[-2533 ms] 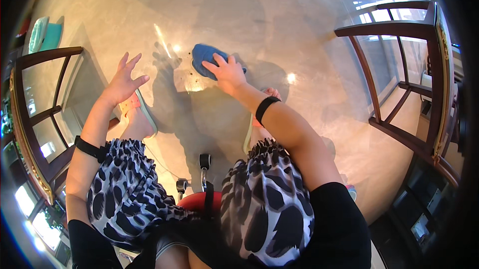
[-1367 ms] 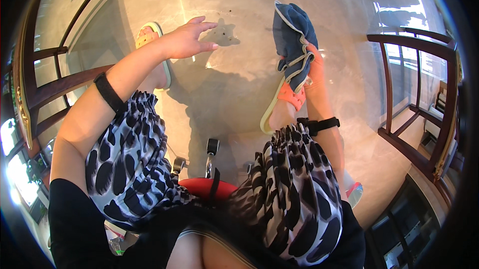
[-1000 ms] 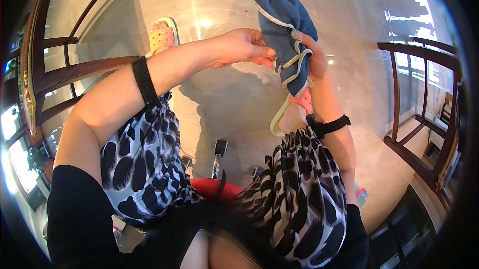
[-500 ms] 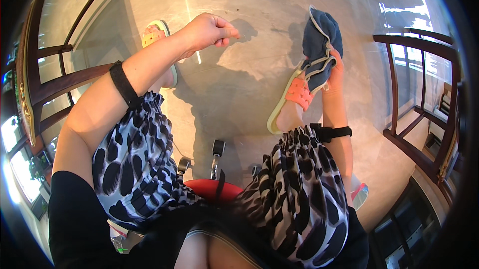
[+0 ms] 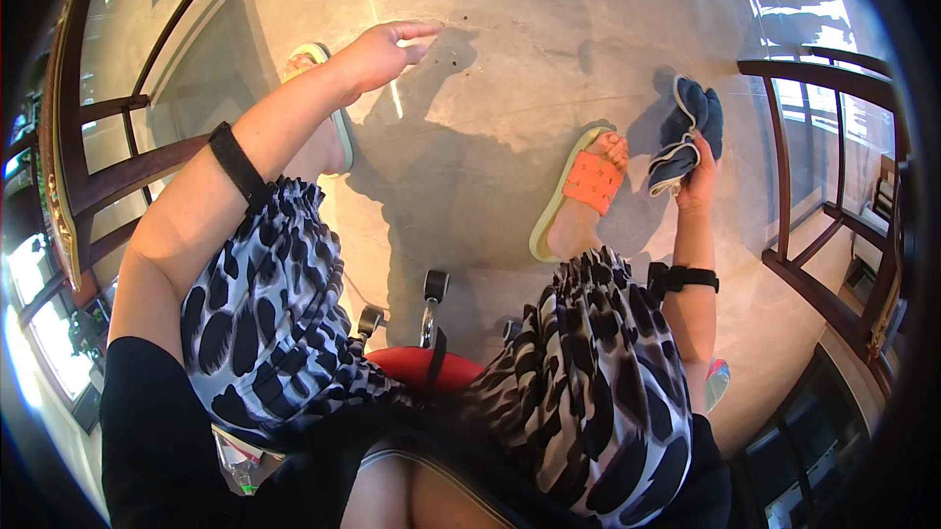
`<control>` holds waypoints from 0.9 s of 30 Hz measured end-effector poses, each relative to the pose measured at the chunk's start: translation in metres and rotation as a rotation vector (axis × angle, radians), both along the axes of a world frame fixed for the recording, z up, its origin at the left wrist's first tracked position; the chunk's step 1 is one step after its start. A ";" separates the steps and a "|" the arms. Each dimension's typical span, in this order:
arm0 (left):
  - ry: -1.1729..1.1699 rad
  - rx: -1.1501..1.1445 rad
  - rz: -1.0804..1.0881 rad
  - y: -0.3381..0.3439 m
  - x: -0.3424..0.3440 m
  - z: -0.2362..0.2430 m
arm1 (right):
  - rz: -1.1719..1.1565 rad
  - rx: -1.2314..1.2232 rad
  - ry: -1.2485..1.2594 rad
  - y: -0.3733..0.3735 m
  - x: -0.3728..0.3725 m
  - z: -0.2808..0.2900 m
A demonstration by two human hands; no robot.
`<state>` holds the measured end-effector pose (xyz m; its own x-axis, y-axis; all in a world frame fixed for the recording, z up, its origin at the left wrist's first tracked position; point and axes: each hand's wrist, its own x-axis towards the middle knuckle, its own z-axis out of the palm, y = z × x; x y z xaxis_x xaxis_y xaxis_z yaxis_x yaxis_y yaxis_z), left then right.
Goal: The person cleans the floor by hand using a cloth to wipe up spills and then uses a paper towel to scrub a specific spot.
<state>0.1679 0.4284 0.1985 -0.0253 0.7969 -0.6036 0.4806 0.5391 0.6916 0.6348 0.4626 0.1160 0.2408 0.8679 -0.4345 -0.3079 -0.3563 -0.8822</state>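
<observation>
My left hand (image 5: 380, 58) is stretched out low over the floor, its fingers extended and apart with nothing seen in them. Just beyond its fingertips, several tiny dark specks (image 5: 454, 63) lie on the grey floor (image 5: 510, 88). My right hand (image 5: 698, 181) grips a bunched dark blue cloth (image 5: 701, 117) with pale edging, out to the right of my right foot. Part of the cloth folds over the fingers and hides them. On my feet are sandals, the right one with an orange woven strap (image 5: 593, 183) and a pale green sole.
Dark wooden chairs stand at the left (image 5: 118, 107) and right (image 5: 823, 78). Under me shows a red seat (image 5: 421, 367) with caster wheels (image 5: 436, 286). A dark-framed glass panel (image 5: 804, 441) is at the lower right.
My left hand has opened from a pinch, and more dark specks show on the floor near it. My right hand has swung right and back with the cloth, uncovering the right sandal.
</observation>
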 end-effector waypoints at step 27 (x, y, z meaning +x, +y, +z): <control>0.197 0.190 -0.253 -0.008 -0.058 0.003 | 0.349 0.495 -0.952 0.058 -0.051 -0.021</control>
<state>0.1100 0.4203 0.2010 0.0855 0.8902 -0.4474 0.7162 0.2572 0.6487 0.5833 0.5207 0.0950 0.0012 0.9784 0.2069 0.6131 0.1628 -0.7730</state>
